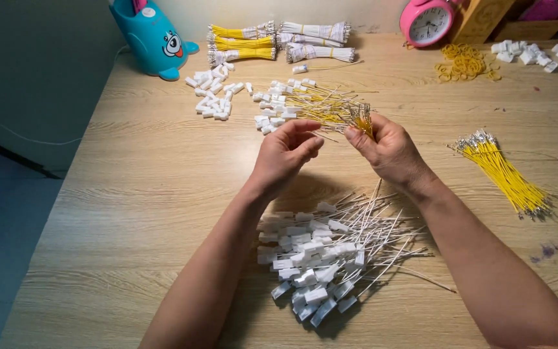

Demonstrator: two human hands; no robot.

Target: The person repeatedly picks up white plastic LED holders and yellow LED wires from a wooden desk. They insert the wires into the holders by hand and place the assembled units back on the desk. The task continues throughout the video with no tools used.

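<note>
right hand (392, 152) fingers clamped on yellow wire bunch (363, 121), above worktop (143, 194). left hand (285, 155) fingers pinched together, contents unclear. step judged: feeding wire into plug. next needs fine alignment. finished pile (321, 258) below hands.

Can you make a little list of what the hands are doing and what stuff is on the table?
left hand: fingers pinched together, what they hold is too small to tell
right hand: holds a small bunch of yellow wires
near pile: white connectors with white wires
right side: loose yellow wire bundle
far edge: pink clock, blue holder, rubber bands
surface: wooden table
</note>
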